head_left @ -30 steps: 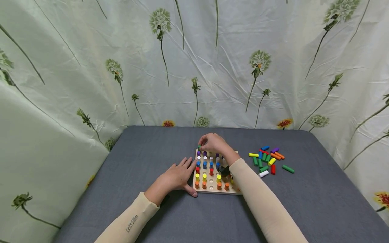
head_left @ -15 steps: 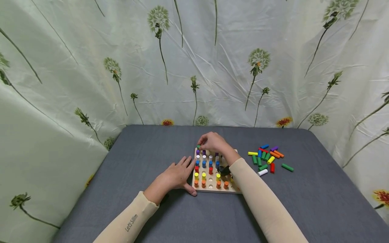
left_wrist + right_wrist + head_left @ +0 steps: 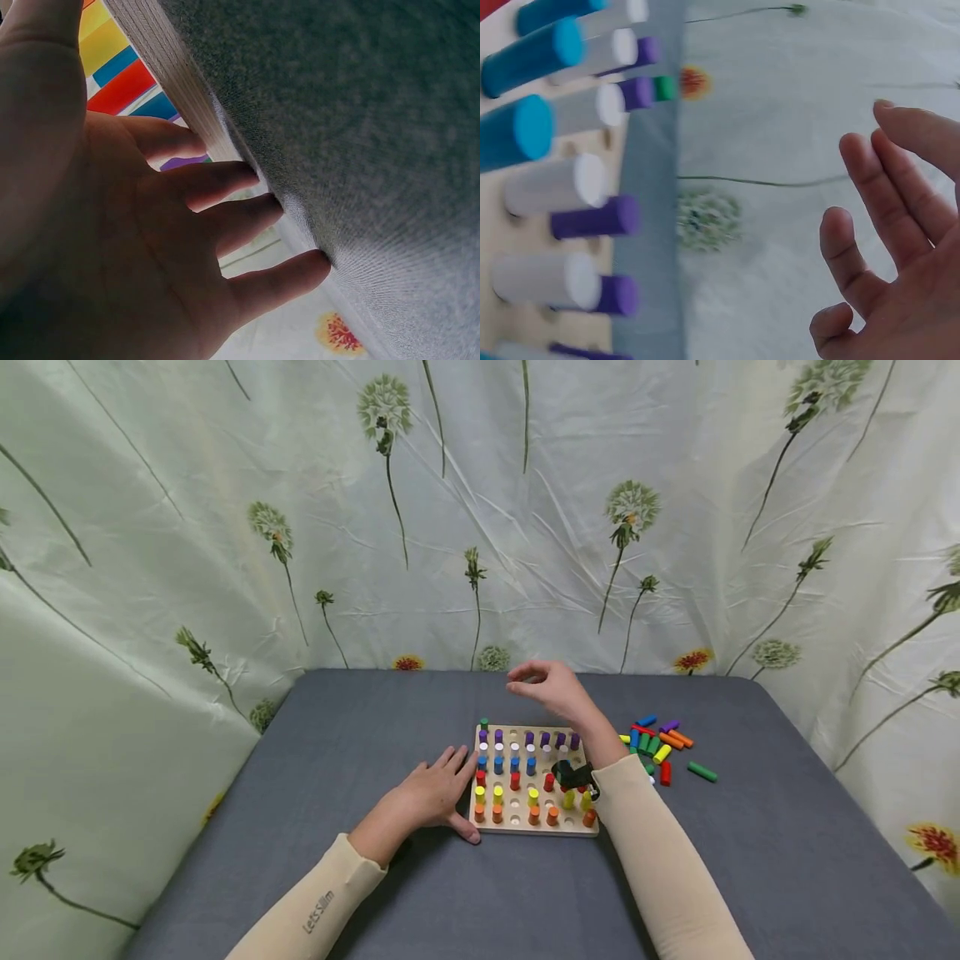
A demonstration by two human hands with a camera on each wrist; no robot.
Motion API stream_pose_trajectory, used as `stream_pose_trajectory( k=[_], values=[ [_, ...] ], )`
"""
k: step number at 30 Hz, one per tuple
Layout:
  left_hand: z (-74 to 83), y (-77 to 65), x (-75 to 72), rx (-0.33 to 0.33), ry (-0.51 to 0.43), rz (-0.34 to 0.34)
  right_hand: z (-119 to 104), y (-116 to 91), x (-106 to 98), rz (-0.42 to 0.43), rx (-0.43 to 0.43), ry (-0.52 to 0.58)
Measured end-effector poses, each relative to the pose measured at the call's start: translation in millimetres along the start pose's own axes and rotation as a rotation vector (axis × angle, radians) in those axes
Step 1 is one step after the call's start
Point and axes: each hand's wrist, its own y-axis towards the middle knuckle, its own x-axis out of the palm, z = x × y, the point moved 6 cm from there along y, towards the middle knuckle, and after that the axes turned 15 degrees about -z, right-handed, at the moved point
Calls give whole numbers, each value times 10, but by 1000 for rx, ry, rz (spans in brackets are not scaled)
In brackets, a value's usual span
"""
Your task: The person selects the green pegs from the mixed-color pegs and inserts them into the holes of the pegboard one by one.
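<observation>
The pegboard [image 3: 525,828] lies short of the table's [image 3: 420,902] far edge; loose pegs [image 3: 662,754] lie to its right. The left hand [image 3: 431,793], fingers spread, touches the pegboard's left edge. The right hand [image 3: 553,690], fingers relaxed and unloaded, hovers past the pegboard's far edge.

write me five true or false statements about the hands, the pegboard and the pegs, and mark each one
1. A green peg stands at the far left corner of the pegboard. True.
2. The right hand grips a red peg. False: it holds nothing.
3. The left hand is at the left side of the pegboard, fingers spread. True.
4. In the head view, the nearest row is full. False: it has orange pegs with empty holes among them.
5. Loose pegs lie to the right of the pegboard. True.
</observation>
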Motion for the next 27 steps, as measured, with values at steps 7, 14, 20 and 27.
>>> stream_pose_trajectory(
  k=[7,14,20,27],
  values=[
    [-5,11,10,5,-12,-5,39,-329,-281,78,-22,90],
    [-41,29,16,-7,-8,-10,296,-624,-434,139,47,42],
    [-34,40,21,0,-13,-24,563,-887,-572,179,104,9],
    [-7,14,6,15,-11,-9,806,-1102,-664,187,169,-26]
  ],
)
